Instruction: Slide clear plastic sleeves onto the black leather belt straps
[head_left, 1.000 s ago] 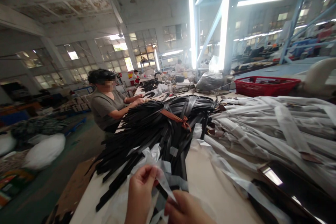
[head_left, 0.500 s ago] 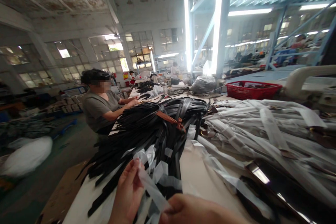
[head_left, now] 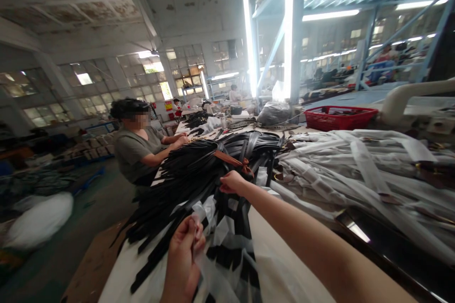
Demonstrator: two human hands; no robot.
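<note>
A large heap of long black leather straps (head_left: pixel 199 175) lies on the white-covered worktable (head_left: pixel 284 270), bound by a tan strap (head_left: pixel 231 160) near its top. My right hand (head_left: pixel 232 182) reaches across and touches the black straps just below that tan tie. Lower down, my left hand (head_left: pixel 183 258) pinches a strip of translucent plastic film (head_left: pixel 213 265), which hangs down over black strap pieces. To the right of the heap lie many long straps wrapped in white film (head_left: pixel 355 170).
A seated co-worker (head_left: pixel 137 147) works at the table's far left edge. A red basket (head_left: pixel 339 117) and a black-filled plastic bag (head_left: pixel 273 114) stand beyond the heap. A glossy black panel (head_left: pixel 377 241) lies at lower right. Cardboard (head_left: pixel 94 260) leans below the table's left edge.
My right hand has moved away from the film and forward onto the heap. My left hand still pinches the film. The view has shifted slightly.
</note>
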